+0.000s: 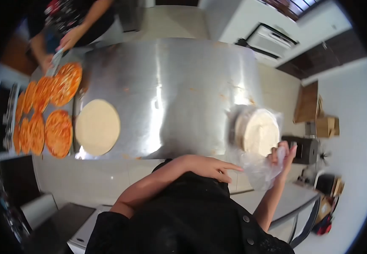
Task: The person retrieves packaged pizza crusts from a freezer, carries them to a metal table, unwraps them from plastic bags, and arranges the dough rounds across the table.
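Observation:
A stack of pale round dough bases (258, 131) sits in a clear plastic bag (257, 169) at the right end of the steel table (170, 89). My right hand (283, 154) grips the loose bag at the stack's near edge. My left hand (211, 166) reaches toward the bag with fingers apart, holding nothing. One bare dough base (97, 126) lies flat at the table's left end.
Several sauced pizza bases (43, 114) lie in rows left of the table. Another person's hands (63, 42) work over them at the far left with a tool. Cardboard boxes (318, 114) and a dark appliance (304, 149) stand to the right.

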A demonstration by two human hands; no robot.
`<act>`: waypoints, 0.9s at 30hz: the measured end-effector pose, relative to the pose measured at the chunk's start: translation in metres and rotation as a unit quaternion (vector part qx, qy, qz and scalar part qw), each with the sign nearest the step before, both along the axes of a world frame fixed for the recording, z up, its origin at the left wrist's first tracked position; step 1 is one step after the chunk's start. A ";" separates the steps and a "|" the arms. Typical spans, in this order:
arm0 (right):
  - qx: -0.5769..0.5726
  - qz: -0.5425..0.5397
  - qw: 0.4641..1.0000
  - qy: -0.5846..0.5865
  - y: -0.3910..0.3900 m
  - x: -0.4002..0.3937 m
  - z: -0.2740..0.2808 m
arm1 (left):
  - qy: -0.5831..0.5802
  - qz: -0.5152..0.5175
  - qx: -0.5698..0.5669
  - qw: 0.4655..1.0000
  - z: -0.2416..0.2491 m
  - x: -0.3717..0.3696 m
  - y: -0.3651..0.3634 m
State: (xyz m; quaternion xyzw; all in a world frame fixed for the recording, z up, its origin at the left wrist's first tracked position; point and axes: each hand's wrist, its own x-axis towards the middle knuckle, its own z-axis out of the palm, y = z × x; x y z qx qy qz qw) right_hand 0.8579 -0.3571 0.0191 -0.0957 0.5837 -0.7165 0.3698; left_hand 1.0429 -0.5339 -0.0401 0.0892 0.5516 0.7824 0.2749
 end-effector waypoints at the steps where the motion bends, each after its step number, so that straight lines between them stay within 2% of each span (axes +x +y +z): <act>1: 0.067 -0.050 0.995 0.060 0.022 -0.016 0.011 | 0.013 -0.001 -0.045 0.999 0.001 -0.010 0.001; 2: 0.134 -0.094 0.980 0.115 0.044 -0.033 0.021 | 0.027 0.002 -0.092 0.995 0.002 -0.023 0.003; 3: 0.249 -0.053 0.947 0.196 0.082 -0.060 0.016 | 0.028 -0.014 -0.096 0.995 -0.006 -0.038 0.009; 4: 0.361 0.033 0.887 0.286 0.126 -0.101 -0.003 | 0.001 0.075 -0.105 0.992 -0.022 -0.054 0.015; 5: 0.494 0.091 0.790 0.352 0.150 -0.120 -0.008 | -0.026 0.165 -0.116 0.979 -0.037 -0.070 0.023; 6: 0.610 0.149 0.665 0.404 0.169 -0.136 -0.014 | -0.029 0.156 -0.119 0.980 -0.049 -0.086 0.030; 8: 0.601 0.172 0.685 0.374 0.196 -0.176 -0.055 | 0.049 0.372 -0.255 0.891 -0.068 -0.117 0.041; 9: 0.588 0.200 0.699 0.353 0.204 -0.196 -0.076 | 0.049 0.367 -0.257 0.893 -0.076 -0.134 0.045; 11: 0.588 0.175 0.726 0.311 0.183 -0.202 -0.105 | 0.091 0.484 -0.393 0.777 -0.088 -0.170 0.047; 12: 0.540 0.166 0.766 0.308 0.186 -0.209 -0.137 | 0.089 0.481 -0.397 0.776 -0.093 -0.186 0.047; 13: 0.489 0.156 0.802 0.304 0.186 -0.216 -0.161 | 0.086 0.500 -0.458 0.730 -0.098 -0.201 0.047; 14: 0.486 0.157 0.805 0.302 0.181 -0.216 -0.162 | 0.082 0.515 -0.517 0.679 -0.102 -0.215 0.046; 15: 0.445 0.126 0.845 0.268 0.170 -0.210 -0.157 | 0.095 0.527 -0.536 0.652 -0.107 -0.228 0.046; 16: 0.402 0.095 0.881 0.232 0.163 -0.204 -0.155 | 0.091 0.527 -0.539 0.651 -0.110 -0.236 0.044; 18: 0.386 0.084 0.878 0.269 0.158 -0.202 -0.159 | 0.070 0.469 -0.571 0.670 -0.109 -0.247 0.036; 19: 0.370 0.070 0.874 0.306 0.155 -0.203 -0.161 | 0.086 0.492 -0.588 0.636 -0.104 -0.250 0.036; 24: 0.380 0.076 0.877 0.283 0.157 -0.207 -0.168 | 0.045 0.515 -0.567 0.642 -0.100 -0.252 0.032; 26: 0.375 0.053 0.888 0.262 0.160 -0.209 -0.181 | 0.030 0.518 -0.482 0.706 -0.092 -0.246 0.034; 27: 0.373 0.055 0.889 0.261 0.160 -0.208 -0.182 | 0.029 0.518 -0.484 0.704 -0.091 -0.241 0.037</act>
